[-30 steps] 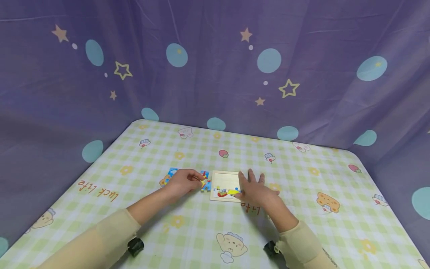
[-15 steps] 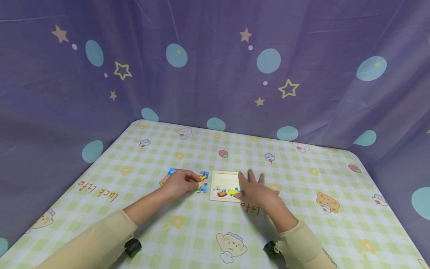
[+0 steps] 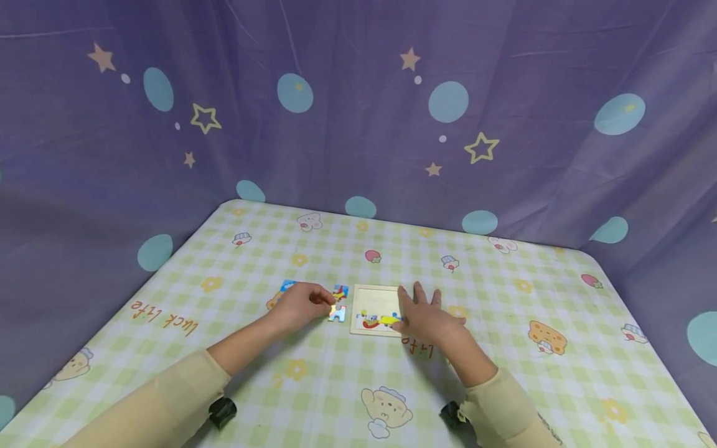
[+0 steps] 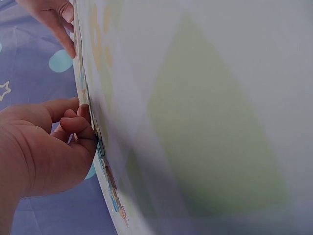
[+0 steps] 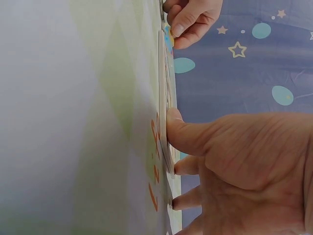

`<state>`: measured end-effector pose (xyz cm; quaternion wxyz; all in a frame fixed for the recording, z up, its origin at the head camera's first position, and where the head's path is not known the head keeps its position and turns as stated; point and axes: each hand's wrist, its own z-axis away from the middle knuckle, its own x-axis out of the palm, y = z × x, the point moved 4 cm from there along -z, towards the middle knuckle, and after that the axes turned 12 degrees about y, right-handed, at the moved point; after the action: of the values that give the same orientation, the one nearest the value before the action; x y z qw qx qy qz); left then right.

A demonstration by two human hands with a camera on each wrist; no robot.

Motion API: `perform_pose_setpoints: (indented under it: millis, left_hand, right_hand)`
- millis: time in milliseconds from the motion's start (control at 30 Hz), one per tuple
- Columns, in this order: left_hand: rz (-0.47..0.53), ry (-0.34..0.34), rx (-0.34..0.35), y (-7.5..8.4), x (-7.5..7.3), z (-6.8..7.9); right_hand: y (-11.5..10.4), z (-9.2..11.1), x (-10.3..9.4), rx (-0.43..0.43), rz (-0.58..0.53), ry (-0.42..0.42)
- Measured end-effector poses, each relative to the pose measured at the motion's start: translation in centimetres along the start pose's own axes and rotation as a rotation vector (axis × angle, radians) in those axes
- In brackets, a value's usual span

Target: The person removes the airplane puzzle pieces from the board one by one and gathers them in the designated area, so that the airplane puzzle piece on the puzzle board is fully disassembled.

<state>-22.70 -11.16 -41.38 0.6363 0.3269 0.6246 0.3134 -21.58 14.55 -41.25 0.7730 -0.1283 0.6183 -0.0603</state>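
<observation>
Green-and-white checked tablecloth (image 3: 342,373); purple, star-patterned curtain (image 3: 364,155); pale frame (image 3: 378,300); blue-red-yellow puzzle pieces (image 3: 340,292)

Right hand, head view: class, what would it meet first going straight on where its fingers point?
Ahead of the right hand, the way looks free over the tablecloth; the purple curtain seems first, though depth is unclear.

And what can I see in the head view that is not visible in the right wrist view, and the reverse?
Only the head view: both pale sleeves, the black objects at the wrists, and the printed pieces inside the wooden frame.

Only the right wrist view: the palm side of the right hand, and the frame nearly edge-on.

Both: the two hands, the left hand pinching a puzzle piece, the tablecloth and the purple curtain.
</observation>
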Motion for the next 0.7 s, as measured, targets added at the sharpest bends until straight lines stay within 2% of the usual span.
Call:
perform_pose_setpoints:
  millis: [300, 567, 700]
  left_hand:
    - [0.014, 0.006, 0.002, 0.15, 0.03, 0.00]
    - [0.017, 0.013, 0.000, 0.42, 0.23, 0.04]
    - [0.001, 0.017, 0.008, 0.69, 0.49, 0.03]
  right_hand:
    - [-0.05, 0.18, -0.25, -0.017, -0.005, 0.010]
    - [-0.70, 0.48, -0.27, -0.128, 0.036, 0.034]
    - [-0.78, 0.55, -0.09, -0.158, 0.036, 0.025]
